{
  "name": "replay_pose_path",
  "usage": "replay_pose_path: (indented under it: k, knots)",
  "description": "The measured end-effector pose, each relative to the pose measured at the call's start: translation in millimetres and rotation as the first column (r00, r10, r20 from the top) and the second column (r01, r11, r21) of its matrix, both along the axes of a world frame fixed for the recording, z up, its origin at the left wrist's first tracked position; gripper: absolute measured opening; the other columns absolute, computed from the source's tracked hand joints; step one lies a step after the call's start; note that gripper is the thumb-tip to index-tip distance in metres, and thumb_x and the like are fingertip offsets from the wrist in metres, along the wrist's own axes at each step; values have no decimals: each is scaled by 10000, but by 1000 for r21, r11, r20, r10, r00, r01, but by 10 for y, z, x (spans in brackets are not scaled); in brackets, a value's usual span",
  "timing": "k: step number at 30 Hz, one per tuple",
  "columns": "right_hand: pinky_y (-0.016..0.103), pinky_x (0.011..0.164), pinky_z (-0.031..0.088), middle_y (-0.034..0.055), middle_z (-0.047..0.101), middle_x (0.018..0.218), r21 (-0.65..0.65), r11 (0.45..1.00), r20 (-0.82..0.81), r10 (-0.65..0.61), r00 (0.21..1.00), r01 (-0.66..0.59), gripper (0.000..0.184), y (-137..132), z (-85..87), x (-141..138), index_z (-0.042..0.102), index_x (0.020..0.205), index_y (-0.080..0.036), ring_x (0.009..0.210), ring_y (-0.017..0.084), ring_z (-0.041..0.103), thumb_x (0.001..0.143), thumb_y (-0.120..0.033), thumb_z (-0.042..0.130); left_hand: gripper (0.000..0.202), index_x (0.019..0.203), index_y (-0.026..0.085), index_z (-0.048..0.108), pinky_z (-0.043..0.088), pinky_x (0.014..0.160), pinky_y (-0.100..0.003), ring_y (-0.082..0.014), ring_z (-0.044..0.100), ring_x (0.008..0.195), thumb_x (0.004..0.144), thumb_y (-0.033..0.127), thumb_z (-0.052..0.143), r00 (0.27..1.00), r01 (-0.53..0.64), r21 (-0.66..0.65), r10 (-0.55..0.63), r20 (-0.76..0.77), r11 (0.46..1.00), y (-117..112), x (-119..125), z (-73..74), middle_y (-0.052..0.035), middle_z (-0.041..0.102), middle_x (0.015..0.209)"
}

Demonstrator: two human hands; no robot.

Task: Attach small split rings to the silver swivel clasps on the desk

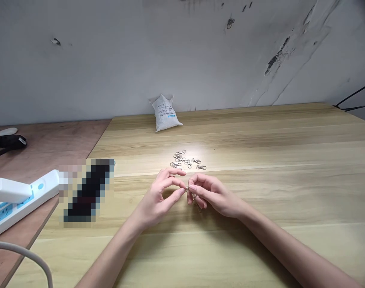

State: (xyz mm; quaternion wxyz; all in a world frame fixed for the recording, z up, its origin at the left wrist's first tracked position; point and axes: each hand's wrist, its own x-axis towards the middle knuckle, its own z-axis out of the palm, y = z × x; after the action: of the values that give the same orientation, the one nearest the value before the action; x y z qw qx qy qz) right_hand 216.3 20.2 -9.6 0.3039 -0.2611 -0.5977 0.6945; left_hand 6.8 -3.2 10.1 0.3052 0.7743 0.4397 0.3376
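Two forearms (118,248) spanned the lower frame over a wood-grain tabletop (290,180). At centre were the left hand (158,196) and right hand (212,193), with loose swivel clasps (188,163) just above them. Each thumb and index finger pinched one metal clasp (187,189) between both sets of fingertips; its long axis seemingly slanted down-right, partly hidden by the nearer right hand.

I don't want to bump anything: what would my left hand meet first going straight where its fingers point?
Past the small metal piece at its fingertips, your left hand would likely meet your right hand first, just beyond; exact depth is hard to judge.
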Motion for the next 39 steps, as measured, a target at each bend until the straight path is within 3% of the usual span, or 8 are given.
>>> replay_pose_path:
  k: [15, 28, 32, 36, 39]
  knots:
    - [218, 494, 400, 5, 625, 775, -95, 995, -81, -22, 996, 14, 255, -16, -43, -56, 500, 910, -189, 532, 68, 461, 949, -438, 540, 111, 914, 246, 653, 413, 1062, -410, -193, 501, 1222, 925, 184, 561, 999, 3, 51, -6, 47, 999, -22, 30, -35, -44, 578, 1229]
    - [199, 481, 396, 11, 651, 749, -178, 984, -92, -30, 995, 13, 278, -25, -21, -76, 530, 875, -181, 520, 64, 498, 925, -450, 579, 110, 935, 231, 621, 419, 1035, -407, -202, 477, 1229, 929, 154, 542, 999, 42, 129, -42, -3, 991, -14, 14, -38, -52, 565, 1235]
    - [204, 461, 421, 11, 661, 730, -125, 988, -71, -97, 993, 87, 260, -15, -25, -80, 560, 867, -176, 488, 63, 497, 911, -428, 605, 102, 910, 213, 584, 412, 1034, -397, -202, 475, 1208, 928, 141, 515, 997, -18, 186, 32, -71, 982, -10, 37, -65, -50, 573, 1212]
    - [207, 418, 419, -19, 636, 678, -61, 968, -45, -244, 969, 241, 221, -41, -41, -108, 620, 889, -174, 432, 57, 476, 858, -385, 679, 82, 919, 206, 572, 406, 1030, -401, -216, 469, 1204, 919, 148, 514, 980, -67, 232, 108, -165, 970, -9, 61, -107, -51, 565, 1214]
    - [211, 429, 424, -21, 618, 652, 124, 936, 14, -334, 942, 330, 171, -93, -52, -146, 662, 906, -176, 464, 70, 491, 873, -344, 660, 80, 935, 202, 567, 413, 1006, -408, -228, 474, 1196, 920, 152, 507, 961, -73, 260, 138, -240, 963, -13, 63, -124, -55, 567, 1216]
